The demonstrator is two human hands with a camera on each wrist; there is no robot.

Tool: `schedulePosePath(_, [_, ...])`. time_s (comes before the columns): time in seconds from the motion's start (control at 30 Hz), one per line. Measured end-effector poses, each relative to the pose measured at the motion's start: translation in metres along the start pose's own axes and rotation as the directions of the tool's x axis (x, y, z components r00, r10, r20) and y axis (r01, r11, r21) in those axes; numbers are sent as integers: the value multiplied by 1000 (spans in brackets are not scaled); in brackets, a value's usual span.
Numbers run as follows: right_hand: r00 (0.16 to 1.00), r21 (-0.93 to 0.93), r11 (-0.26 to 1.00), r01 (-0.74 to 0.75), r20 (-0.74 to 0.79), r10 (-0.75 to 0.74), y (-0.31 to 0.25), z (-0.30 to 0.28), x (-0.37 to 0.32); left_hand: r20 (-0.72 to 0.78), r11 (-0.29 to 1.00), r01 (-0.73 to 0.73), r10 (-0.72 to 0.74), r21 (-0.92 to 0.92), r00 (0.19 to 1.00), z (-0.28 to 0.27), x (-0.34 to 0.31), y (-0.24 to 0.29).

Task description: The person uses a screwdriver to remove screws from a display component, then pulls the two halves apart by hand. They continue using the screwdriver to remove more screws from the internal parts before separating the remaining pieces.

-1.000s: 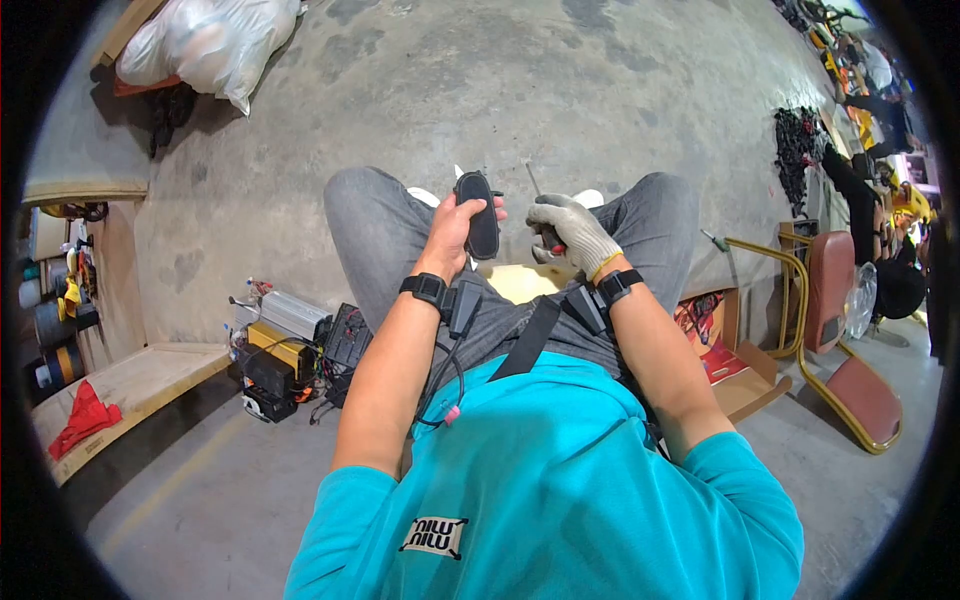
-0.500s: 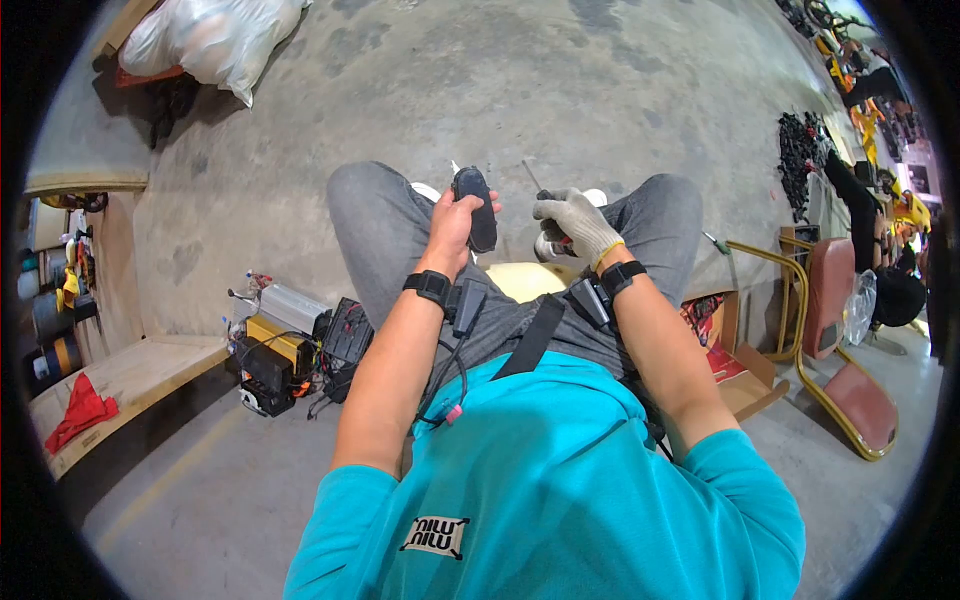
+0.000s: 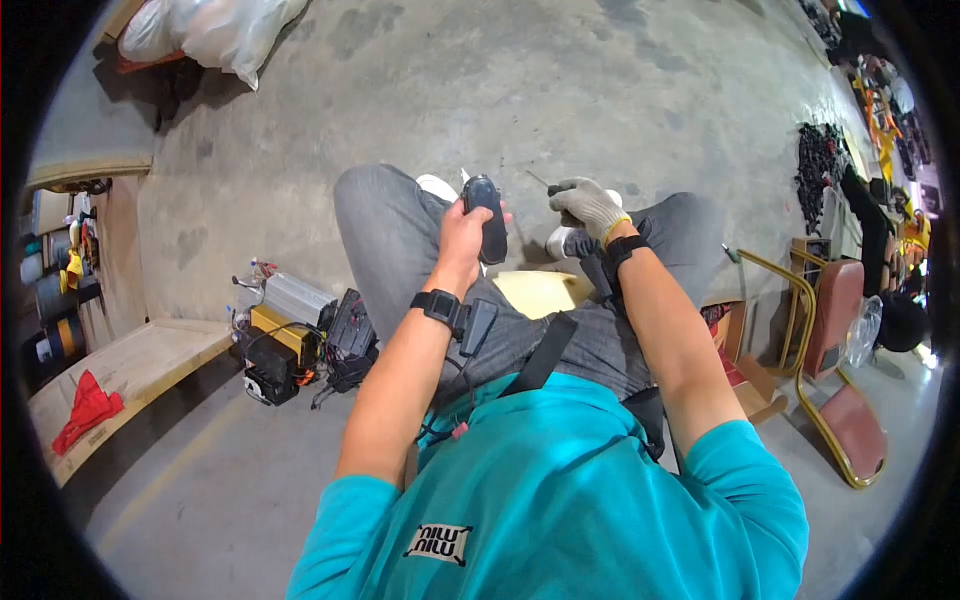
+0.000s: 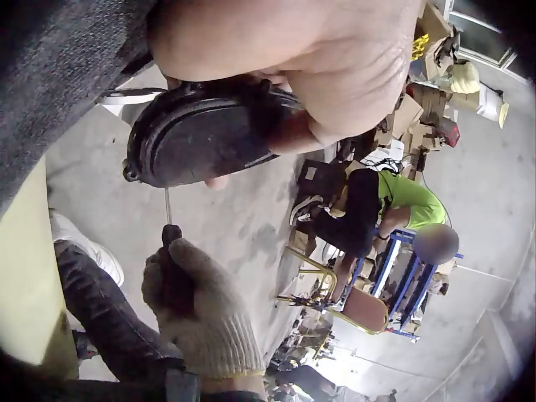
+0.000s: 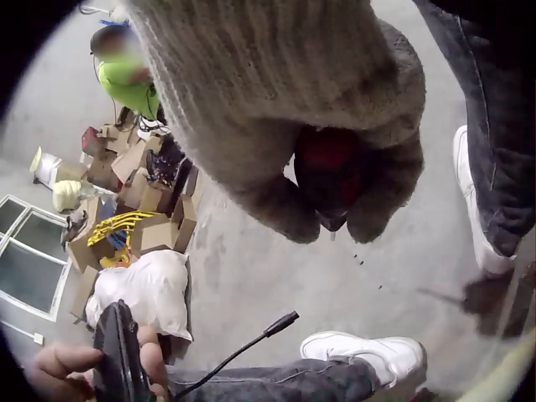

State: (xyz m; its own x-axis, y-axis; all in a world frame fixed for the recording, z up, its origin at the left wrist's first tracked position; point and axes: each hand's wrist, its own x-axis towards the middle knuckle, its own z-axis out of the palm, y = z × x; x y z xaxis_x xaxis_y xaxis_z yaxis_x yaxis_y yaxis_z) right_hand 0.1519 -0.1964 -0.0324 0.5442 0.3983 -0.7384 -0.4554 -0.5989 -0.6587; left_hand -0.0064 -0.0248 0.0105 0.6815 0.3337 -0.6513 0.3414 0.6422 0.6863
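My bare left hand [image 3: 462,240] holds a black oval plastic housing [image 3: 493,238] between my legs, thumb across its face. In the left wrist view a recessed dark panel shows inside the housing's raised rim [image 4: 205,146]. A short black cable [image 5: 243,352] with a plug at its end runs from near it in the right wrist view. My right hand [image 3: 592,208], in a knitted glove, grips a screwdriver by its red-and-black handle [image 5: 328,167]. The screwdriver's thin shaft [image 3: 537,178] points up and leftward, apart from the housing in the head view.
A pale yellow surface [image 3: 535,290] shows between my thighs. To the left sit a battery-like box, wired parts [image 3: 290,340] and a wooden bench [image 3: 150,355] with a red cloth. A chair [image 3: 835,310] and an open carton stand at right. White bags [image 3: 215,40] lie ahead.
My right hand with the screwdriver has moved right, farther from the housing. The housing has tilted in my left hand, its upper end now looking glossy. The head view has shifted slightly.
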Motion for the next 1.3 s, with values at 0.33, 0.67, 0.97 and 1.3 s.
schedulePosePath(0.33, [970, -266, 958, -105, -241, 39, 3, -24, 56, 36, 997, 73, -73, 22, 997, 7, 8, 0])
schedulePosePath(0.67, [979, -270, 956, -113, -192, 61, 20, -32, 129, 21, 993, 120, -121, 18, 992, 4, 10, -2])
schedulePosePath(0.97, [977, -230, 966, -114, -205, 66, 44, -26, 170, 14, 982, 106, -109, 158, 994, 2, 15, -17])
schedulePosePath(1.3, [974, -177, 974, -144, -199, 108, 41, -21, 165, -19, 991, 106, -105, 84, 994, 15, 12, -2])
